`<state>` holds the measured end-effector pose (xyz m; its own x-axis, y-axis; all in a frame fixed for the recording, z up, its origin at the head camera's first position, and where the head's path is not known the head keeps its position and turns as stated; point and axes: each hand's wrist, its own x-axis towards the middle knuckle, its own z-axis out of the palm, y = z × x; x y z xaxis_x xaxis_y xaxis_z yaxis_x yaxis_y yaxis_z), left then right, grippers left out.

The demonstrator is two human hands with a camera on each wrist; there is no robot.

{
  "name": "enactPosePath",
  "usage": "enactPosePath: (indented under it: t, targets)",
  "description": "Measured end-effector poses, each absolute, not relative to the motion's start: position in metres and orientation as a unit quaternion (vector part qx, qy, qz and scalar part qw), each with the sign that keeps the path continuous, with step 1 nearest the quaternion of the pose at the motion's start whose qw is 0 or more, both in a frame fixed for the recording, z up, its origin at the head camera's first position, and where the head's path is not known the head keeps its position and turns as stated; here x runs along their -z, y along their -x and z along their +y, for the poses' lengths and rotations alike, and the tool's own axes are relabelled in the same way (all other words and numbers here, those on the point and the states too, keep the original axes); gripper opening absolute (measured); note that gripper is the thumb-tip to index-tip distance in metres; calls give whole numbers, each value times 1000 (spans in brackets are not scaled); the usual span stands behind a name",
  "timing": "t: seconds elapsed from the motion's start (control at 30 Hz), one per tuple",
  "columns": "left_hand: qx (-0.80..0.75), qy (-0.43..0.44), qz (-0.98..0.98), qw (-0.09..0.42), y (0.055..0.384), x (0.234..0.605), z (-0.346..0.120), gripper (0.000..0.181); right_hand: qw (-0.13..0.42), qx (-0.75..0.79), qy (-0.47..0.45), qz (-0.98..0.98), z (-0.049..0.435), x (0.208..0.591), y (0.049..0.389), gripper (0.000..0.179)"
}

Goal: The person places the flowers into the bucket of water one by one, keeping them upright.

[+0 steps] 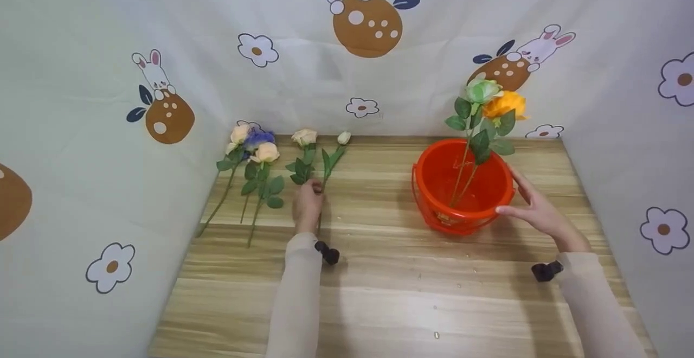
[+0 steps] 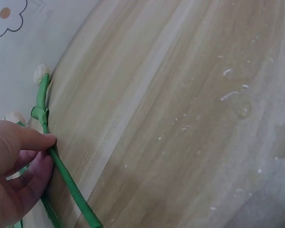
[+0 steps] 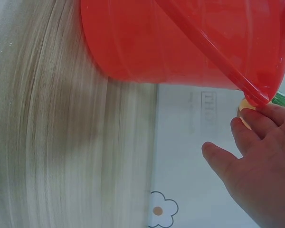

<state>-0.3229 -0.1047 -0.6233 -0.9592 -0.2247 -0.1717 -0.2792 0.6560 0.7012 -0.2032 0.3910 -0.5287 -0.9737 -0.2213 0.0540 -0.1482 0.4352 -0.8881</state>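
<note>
In the head view, my left hand (image 1: 308, 206) is low over the table by a white tulip (image 1: 333, 161) and a cream rose (image 1: 305, 138). The left wrist view shows its thumb and fingers pinching the tulip's green stem (image 2: 71, 183). My right hand (image 1: 537, 211) touches the right side of a red bucket (image 1: 432, 176), thumb near the front rim and fingers spread along the outside. A green rose (image 1: 483, 91) and an orange flower (image 1: 507, 105) stand tilted in the bucket. Close up, the right fingertips (image 3: 259, 121) meet the bucket by its handle joint.
At the left lie cream roses (image 1: 265, 153) and a purple-blue flower (image 1: 259, 139) on the wooden table (image 1: 379, 271). Small bits (image 1: 436, 335) are scattered in front of the bucket. Printed cloth walls (image 1: 293, 87) enclose the table's back and sides.
</note>
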Motion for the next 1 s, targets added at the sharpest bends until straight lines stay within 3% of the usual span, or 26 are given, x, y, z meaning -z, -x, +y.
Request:
enactPosePath:
  t: [0.27,0.5,1.0]
  targets:
    - [-411,144,896,82,319,614,-105,24,38,519,106,847,389,526,202,92]
    - [-586,159,785,126,317,605,-104,33,38,523,106,845,392,528,202,92]
    - [-688,176,694,116,317,596,-94,32,31,514,116,849,393,531,204,91]
